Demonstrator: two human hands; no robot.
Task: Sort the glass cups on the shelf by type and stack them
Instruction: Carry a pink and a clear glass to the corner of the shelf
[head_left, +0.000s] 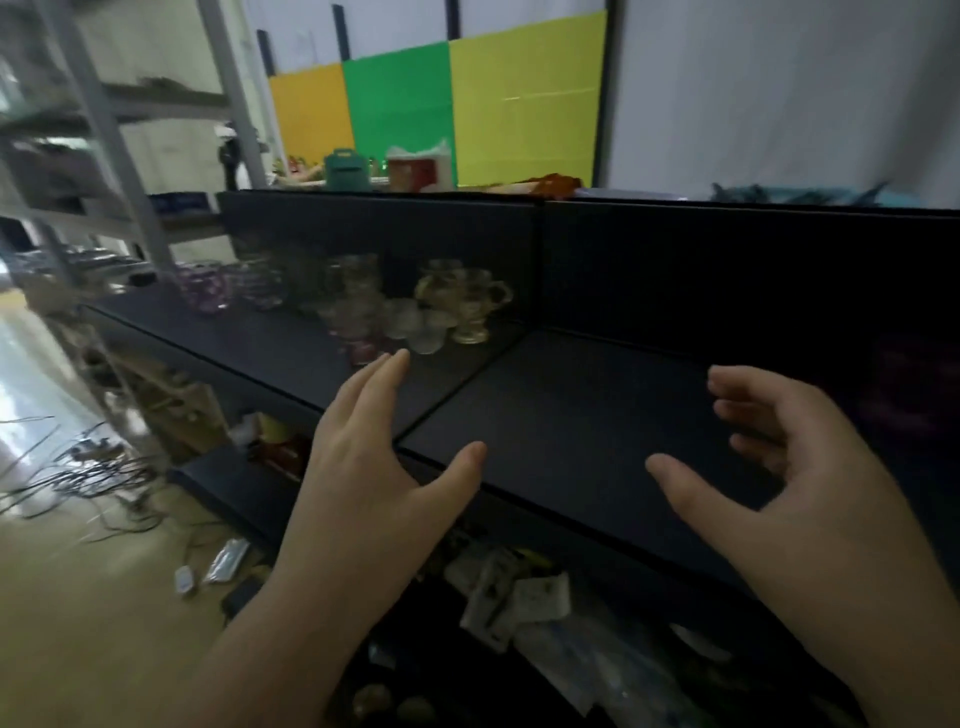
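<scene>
Head view, only view. Black shelf runs from far left toward the near right, split by a seam into two sections. Frame is motion-blurred; fine detail poor.

Glass cups sit on the left section, toward its back edge. Clear handled cups on footed bases stand nearest the seam, close against the back wall. Just beside them, toward the front edge, a clump of small clear cups, touching or nearly so; count not readable. Purple-tinted cups stand further left along the back edge, well apart from the handled ones, with more blurred glass between. A pinkish piece sits at the front of the clump. Types look mixed, nothing clearly stacked; though blur leaves that uncertain.

Right section of the shelf: no cups visible.

Left hand: fingers straight and spread, thumb out, grip wide open, holding nothing. Fingertips just short of the small clear cups, near the pinkish piece.

Right hand: fingers loosely curved, thumb out, grip open, holding nothing, hovering above the right section's front edge.

Judgement: sorting not yet begun, or at its very start; step in hand is the reach for a first cup. Next move calls for a careful pinch on one cup at the clump's front without knocking its neighbours, then grouping like with like, possibly on the right section.
</scene>
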